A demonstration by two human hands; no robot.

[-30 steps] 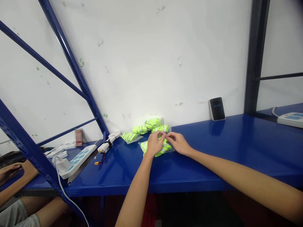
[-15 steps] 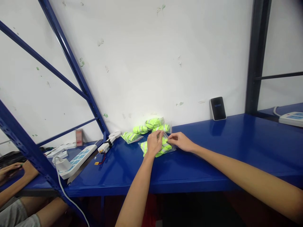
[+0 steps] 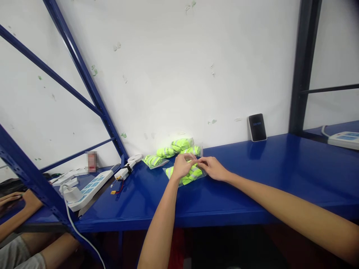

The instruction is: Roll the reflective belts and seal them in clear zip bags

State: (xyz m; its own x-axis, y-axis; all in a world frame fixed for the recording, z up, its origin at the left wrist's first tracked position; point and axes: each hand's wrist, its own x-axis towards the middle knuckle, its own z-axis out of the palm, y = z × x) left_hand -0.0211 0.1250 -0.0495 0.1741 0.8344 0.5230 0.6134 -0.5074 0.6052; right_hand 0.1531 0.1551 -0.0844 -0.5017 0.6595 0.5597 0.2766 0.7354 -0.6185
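Note:
A clear plastic bag point(image 3: 193, 175) holding a folded neon-yellow vest-like cloth with pale reflective stripes lies on the blue tabletop. At its upper edge, my left hand point(image 3: 183, 164) is closed, thumb and fingers pinching the plastic. My right hand point(image 3: 213, 168) pinches the same edge just to the right, and the fingertips of both hands nearly meet. Behind them, similar bagged neon bundles point(image 3: 182, 144) are piled against the wall, with one more bundle point(image 3: 153, 160) to the left.
A small device with a dark screen point(image 3: 257, 127) leans on the wall at right. To the left are a white handheld fan point(image 3: 135, 159), a battery-like pack with wires point(image 3: 122, 173), and a power strip point(image 3: 91, 189). A blue post point(image 3: 33, 183) separates off another person's hands point(image 3: 30, 200).
My left hand has turned and its fingers have moved right along the bag's edge. My right fingertips have shifted slightly left, closing the gap between the hands.

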